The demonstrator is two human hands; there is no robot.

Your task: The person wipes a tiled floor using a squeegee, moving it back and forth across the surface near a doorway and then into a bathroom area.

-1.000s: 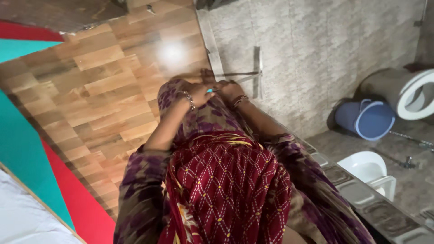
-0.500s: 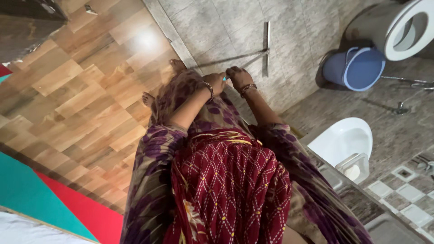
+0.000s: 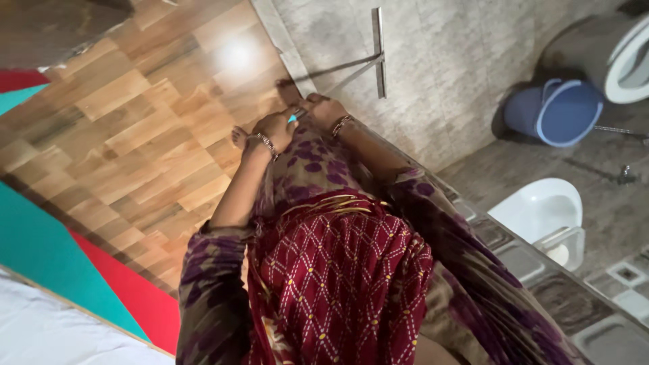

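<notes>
While both hands stay closed around the top of the long handle, the squeegee point(image 3: 378, 51) has moved on the grey bathroom floor point(image 3: 433, 94): half a second ago its blade lay right of the hands near the top centre of the frame, and now it sits further up, almost touching the top edge, with the thin handle running down and left to the hands. The left hand point(image 3: 274, 128) and the right hand point(image 3: 324, 109) have shifted left and up a little with it, and they now sit over the line where the wooden floor point(image 3: 135, 122) meets the grey tiles. The fingers of both hands are curled shut on the handle's turquoise grip, of which only a sliver shows between them. That reads as a push stroke, the blade sent away from the body across the tiles, so the wiping looks to be under way rather than finished. The blue bucket point(image 3: 558, 111) stands at the upper right, well apart from the blade, beside the toilet point(image 3: 625, 57), and the white basin point(image 3: 537, 209) is at the right edge below them.
</notes>
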